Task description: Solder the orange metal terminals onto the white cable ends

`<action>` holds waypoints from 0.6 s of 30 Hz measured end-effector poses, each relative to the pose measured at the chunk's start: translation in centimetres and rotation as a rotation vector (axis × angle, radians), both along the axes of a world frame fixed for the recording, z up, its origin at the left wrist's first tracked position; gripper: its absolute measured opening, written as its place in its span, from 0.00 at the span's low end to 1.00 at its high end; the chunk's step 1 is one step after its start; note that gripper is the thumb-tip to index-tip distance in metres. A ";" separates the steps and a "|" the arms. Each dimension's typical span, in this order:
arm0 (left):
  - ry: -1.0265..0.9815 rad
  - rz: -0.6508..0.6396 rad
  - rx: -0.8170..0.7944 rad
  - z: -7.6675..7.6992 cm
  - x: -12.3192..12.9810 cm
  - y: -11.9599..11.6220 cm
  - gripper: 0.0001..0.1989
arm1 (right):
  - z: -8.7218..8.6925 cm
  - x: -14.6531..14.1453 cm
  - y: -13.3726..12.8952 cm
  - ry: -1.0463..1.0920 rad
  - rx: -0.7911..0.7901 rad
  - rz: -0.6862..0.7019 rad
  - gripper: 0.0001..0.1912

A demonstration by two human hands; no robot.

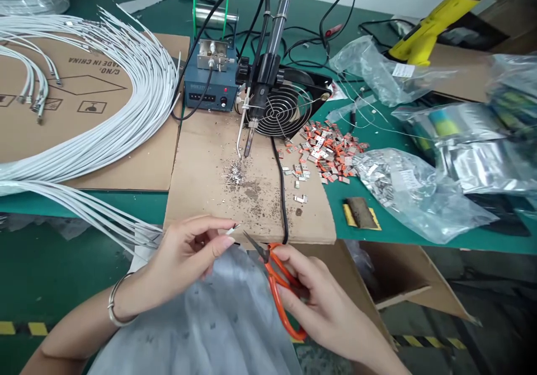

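Note:
My left hand [197, 252] pinches a white cable [232, 230] near its stripped tip, between thumb and forefinger. Orange-handled scissors [274, 274] are in my right hand [319, 296], with fingers through the loops. The dark blades point up and left, their tips close to the cable end; whether they touch it I cannot tell. Behind both hands, a soldering iron [255, 123] hangs in a stand, its tip over a heap of solder bits [235, 174] on the cardboard sheet [201, 196].
A large bundle of white cables [146, 101] lies at left. A blue soldering station [210, 84], a solder reel [213, 15] and a round fan [282, 109] stand at the back. Orange and metal connectors [331, 151], a sponge [361, 214] and a plastic bag of parts [415, 190] lie right.

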State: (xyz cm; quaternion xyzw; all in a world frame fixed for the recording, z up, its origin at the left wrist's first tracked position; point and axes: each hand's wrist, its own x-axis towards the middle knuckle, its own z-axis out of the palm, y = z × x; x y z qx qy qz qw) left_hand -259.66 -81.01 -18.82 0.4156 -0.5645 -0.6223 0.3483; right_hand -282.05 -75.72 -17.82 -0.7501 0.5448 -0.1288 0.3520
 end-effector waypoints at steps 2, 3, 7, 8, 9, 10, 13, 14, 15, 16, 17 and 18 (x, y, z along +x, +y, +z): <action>-0.012 0.000 -0.010 -0.1 0.0 0.1 0.10 | -0.2 0.3 -0.2 0.002 0.042 0.021 0.10; -0.020 0.004 -0.020 -0.2 0.0 0.1 0.10 | -0.3 0.4 -0.2 -0.002 0.059 0.027 0.09; -0.041 0.008 -0.059 -0.2 -0.1 0.0 0.10 | -0.6 0.6 -0.3 -0.013 0.089 0.022 0.08; -0.045 0.007 -0.065 -0.2 -0.2 -0.1 0.10 | -0.6 0.7 -0.3 -0.020 0.090 0.019 0.08; -0.049 0.008 -0.068 -0.2 -0.2 -0.1 0.10 | -0.7 0.7 -0.2 -0.029 0.095 0.018 0.08; -0.051 0.009 -0.068 -0.2 -0.2 -0.1 0.10 | -0.7 0.7 -0.2 -0.046 0.103 0.017 0.08; -0.049 0.007 -0.064 -0.3 -0.1 0.0 0.10 | -0.7 0.7 -0.2 -0.114 0.133 0.012 0.06; -0.048 0.003 -0.063 -0.4 -0.1 0.1 0.10 | -0.7 0.7 -0.2 -0.131 0.144 0.011 0.06; -0.046 0.000 -0.064 -0.4 -0.1 0.1 0.10 | -0.7 0.7 -0.3 -0.142 0.152 0.008 0.06; -0.045 -0.003 -0.066 -0.5 -0.1 0.2 0.10 | -0.7 0.7 -0.3 -0.147 0.154 0.006 0.06; -0.045 -0.005 -0.069 -0.5 -0.1 0.2 0.10 | -0.6 0.7 -0.3 -0.141 0.151 0.003 0.06; -0.045 -0.007 -0.070 -0.5 -0.1 0.2 0.10 | -0.6 0.8 -0.3 -0.130 0.140 0.002 0.06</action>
